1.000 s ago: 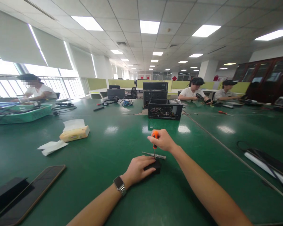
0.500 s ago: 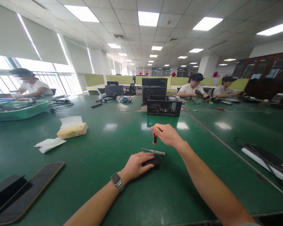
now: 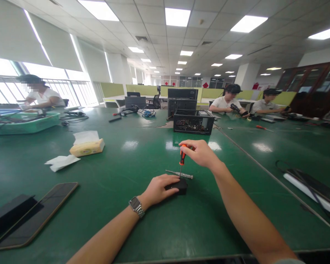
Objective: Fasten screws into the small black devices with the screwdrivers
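Observation:
On the green table sits a small black box-shaped device (image 3: 183,186). My left hand (image 3: 161,189), with a watch on its wrist, grips this device from the left, fingers over its top and thumb along the near side. My right hand (image 3: 200,151) is closed around the top of an orange-and-black screwdriver (image 3: 183,157). The screwdriver stands nearly upright, its thin shaft reaching down to the device's far edge; the exact tip contact is too small to make out. Just behind the device lies a slim silver screwdriver (image 3: 184,176).
To the left are a tissue pack (image 3: 87,147), a loose tissue (image 3: 62,162), a phone-like slab (image 3: 38,214) and a green basket (image 3: 30,124). A black metal computer case (image 3: 193,124) stands ahead. A white-edged device (image 3: 310,192) with cables lies right. Several people sit farther off.
My right hand has shifted its fingers on the screwdriver handle, and the handle leans slightly more to the right. The left hand keeps its hold on the device. The camera view has moved slightly.

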